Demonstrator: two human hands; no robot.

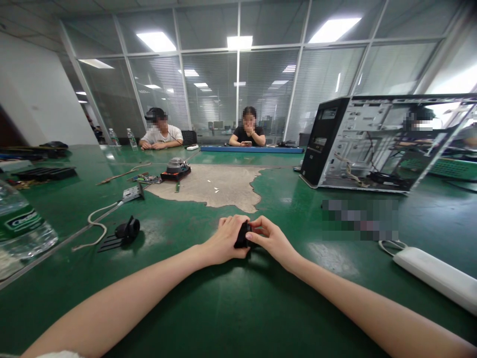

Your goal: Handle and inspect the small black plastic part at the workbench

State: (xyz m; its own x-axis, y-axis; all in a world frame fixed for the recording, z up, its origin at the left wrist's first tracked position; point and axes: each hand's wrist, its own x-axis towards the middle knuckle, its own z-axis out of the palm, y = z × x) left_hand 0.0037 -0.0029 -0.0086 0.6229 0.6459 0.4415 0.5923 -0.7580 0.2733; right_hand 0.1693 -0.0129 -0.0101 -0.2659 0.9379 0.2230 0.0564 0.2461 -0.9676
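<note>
A small black part (243,235) is between my two hands, low over the green tabletop; its exact kind cannot be made out. My left hand (225,239) is wrapped around its left side, fingers curled over the top. From the right, my right hand (271,240) pinches the part's right end between thumb and fingers. Much of the part is hidden by my fingers. To the left lies a black plastic piece (127,228) with a round end and flat prongs. Behind it is a metal-cased component (133,192) with a white cable.
An open computer case (326,141) stands at right, a white power strip (436,276) nearer me. A water bottle (22,223) is at far left. Past a bare worn patch (223,181) sits a dark device (176,170). Two people sit across the table; another is partly visible at right.
</note>
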